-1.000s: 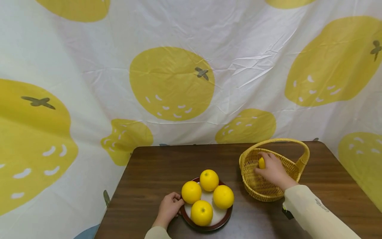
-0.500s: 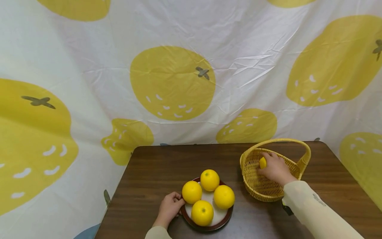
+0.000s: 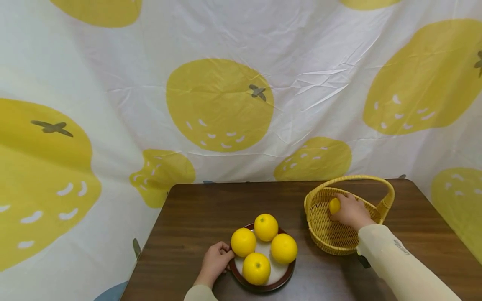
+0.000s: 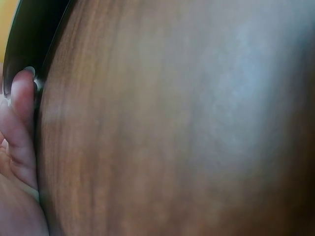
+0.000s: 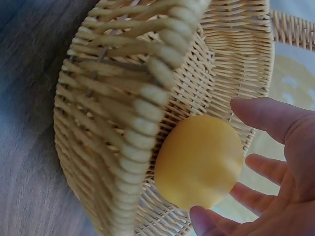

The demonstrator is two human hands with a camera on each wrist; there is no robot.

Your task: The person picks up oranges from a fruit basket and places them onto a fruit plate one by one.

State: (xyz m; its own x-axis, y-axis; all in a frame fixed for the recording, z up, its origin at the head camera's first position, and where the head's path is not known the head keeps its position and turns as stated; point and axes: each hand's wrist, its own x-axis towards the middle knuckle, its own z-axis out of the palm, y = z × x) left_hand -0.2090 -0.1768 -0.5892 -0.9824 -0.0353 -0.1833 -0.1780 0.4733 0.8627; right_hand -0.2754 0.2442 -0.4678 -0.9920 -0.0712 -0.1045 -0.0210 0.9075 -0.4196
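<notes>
My right hand (image 3: 351, 212) is inside the wicker basket (image 3: 331, 240), beside a yellow orange (image 3: 334, 205). In the right wrist view the orange (image 5: 199, 162) rests low against the woven wall. The fingers there are spread, with a gap between the uppermost finger (image 5: 266, 115) and the fruit, and lower fingertips right at its edge. My left hand (image 3: 214, 263) pinches the left rim of a round plate (image 3: 276, 284) with a dark red rim and pale middle. Several yellow oranges (image 3: 256, 269) sit on this plate. In the left wrist view, fingers (image 4: 22, 98) meet the plate's dark side (image 4: 34, 37).
Both plate and basket stand on a brown wooden table (image 3: 203, 209), the basket to the right. Its tall handle (image 3: 354, 177) arches over the opening. Behind the table hangs a white cloth (image 3: 301, 62) printed with yellow fruit.
The right hand has shifted slightly right inside the basket, and more of the orange beside it shows. The left hand stays at the plate's rim.
</notes>
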